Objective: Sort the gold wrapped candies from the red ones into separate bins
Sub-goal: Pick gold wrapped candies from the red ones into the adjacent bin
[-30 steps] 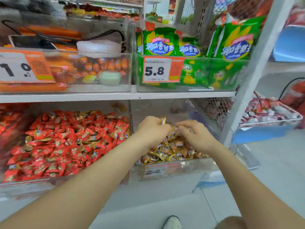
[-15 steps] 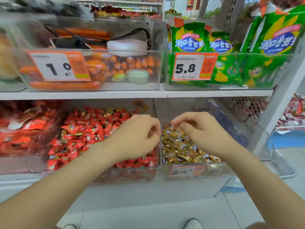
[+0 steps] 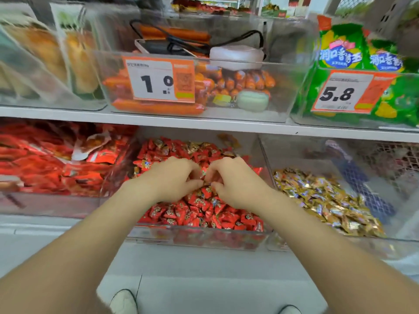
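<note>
Red candies [image 3: 199,209] touch left hand [image 3: 172,179] and right hand [image 3: 237,181], grips half-curled.

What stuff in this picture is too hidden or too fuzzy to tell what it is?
All in the head view:
- Whether the left hand or the right hand pinches any of the red candies: curled fingers cover it.
- Small print on the 1.0 price tag: too small and blurred.
- What fills the top-left bin: smeared by motion blur.
- The shoes: cut off by the bottom edge.
</note>
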Motion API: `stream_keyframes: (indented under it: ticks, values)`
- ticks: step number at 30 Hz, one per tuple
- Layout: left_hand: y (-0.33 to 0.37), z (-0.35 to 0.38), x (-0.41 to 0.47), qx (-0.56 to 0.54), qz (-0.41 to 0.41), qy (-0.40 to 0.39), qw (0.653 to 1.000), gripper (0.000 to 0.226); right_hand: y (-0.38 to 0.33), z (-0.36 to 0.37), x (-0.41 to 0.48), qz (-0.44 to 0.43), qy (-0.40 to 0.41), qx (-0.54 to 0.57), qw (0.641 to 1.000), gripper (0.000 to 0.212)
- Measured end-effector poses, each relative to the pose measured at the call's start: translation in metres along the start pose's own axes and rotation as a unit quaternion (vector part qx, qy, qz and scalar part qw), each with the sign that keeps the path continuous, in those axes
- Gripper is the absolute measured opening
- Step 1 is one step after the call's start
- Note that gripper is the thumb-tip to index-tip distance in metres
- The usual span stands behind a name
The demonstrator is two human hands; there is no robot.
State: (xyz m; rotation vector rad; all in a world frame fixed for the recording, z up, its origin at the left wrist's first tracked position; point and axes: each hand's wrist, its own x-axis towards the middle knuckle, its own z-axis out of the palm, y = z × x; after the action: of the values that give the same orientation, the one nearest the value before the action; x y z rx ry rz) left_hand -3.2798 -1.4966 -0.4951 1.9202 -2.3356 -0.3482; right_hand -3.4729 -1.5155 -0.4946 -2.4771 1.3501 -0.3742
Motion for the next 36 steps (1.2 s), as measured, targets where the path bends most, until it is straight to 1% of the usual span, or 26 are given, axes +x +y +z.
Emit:
stream_keyframes:
  ticks: [2,4,7,8,11,12,14,17,19,21,22,24,27,29,31,33,35,36]
  values:
    - [0.000,0.001,0.003,0.072,-0.015,0.017,0.997,0.032,0.000,-0.004,0.006,0.030,-0.042,-0.020,0.998,0.028]
    - [0.003,0.003,0.005,0.137,-0.014,0.011,0.990,0.034,0.004,-0.010,0.009,0.052,-0.098,-0.055,0.992,0.031]
    - [0.005,0.003,0.005,0.177,0.032,-0.005,0.984,0.034,0.007,-0.011,0.008,0.063,-0.146,-0.099,0.982,0.050]
    - [0.005,0.003,0.006,0.178,0.048,-0.007,0.983,0.038,0.007,-0.010,0.008,0.053,-0.146,-0.107,0.982,0.050]
    - [-0.001,0.008,0.012,0.133,0.066,-0.044,0.988,0.060,0.005,-0.012,0.007,0.025,-0.129,-0.116,0.985,0.031]
    - [-0.003,0.010,0.013,0.108,0.068,-0.052,0.990,0.063,0.005,-0.014,0.008,0.027,-0.115,-0.106,0.987,0.024]
    - [-0.007,0.014,0.016,0.079,0.078,-0.043,0.993,0.059,0.007,-0.017,0.007,0.043,-0.082,-0.058,0.994,0.015]
    - [-0.007,0.018,0.020,0.066,0.091,-0.032,0.993,0.055,0.009,-0.024,0.004,0.063,-0.014,0.005,0.998,0.015]
    - [-0.007,0.021,0.021,0.058,0.103,-0.038,0.992,0.053,0.008,-0.028,0.001,0.058,0.035,0.018,0.998,0.023]
    - [-0.009,0.023,0.021,0.053,0.121,-0.045,0.990,0.053,0.007,-0.030,-0.001,0.058,0.060,0.035,0.996,0.032]
    - [-0.010,0.023,0.021,0.051,0.128,-0.049,0.989,0.052,0.007,-0.031,-0.002,0.059,0.058,0.046,0.995,0.036]
    - [-0.012,0.023,0.022,0.034,0.135,-0.048,0.989,0.046,0.004,-0.032,-0.003,0.052,0.022,0.056,0.997,0.037]
    - [-0.014,0.023,0.024,0.011,0.130,-0.031,0.991,0.022,0.000,-0.032,-0.006,0.021,-0.052,0.031,0.998,0.026]
    - [-0.019,0.020,0.022,-0.034,0.115,-0.037,0.992,0.011,0.000,-0.030,-0.008,0.022,-0.066,0.045,0.997,0.026]
    - [-0.022,0.013,0.015,-0.086,0.109,-0.027,0.990,0.007,0.001,-0.029,-0.010,0.023,-0.074,0.062,0.995,0.035]
    - [-0.024,0.004,0.006,-0.125,0.098,0.006,0.987,0.003,0.000,-0.032,-0.010,0.011,-0.089,0.054,0.995,0.042]
    - [-0.023,-0.004,-0.002,-0.163,0.068,0.026,0.984,0.007,-0.004,-0.032,-0.010,-0.010,-0.111,0.047,0.993,0.040]
    - [-0.023,-0.006,-0.006,-0.175,0.050,0.025,0.983,0.011,-0.006,-0.030,-0.009,-0.020,-0.121,0.042,0.992,0.035]
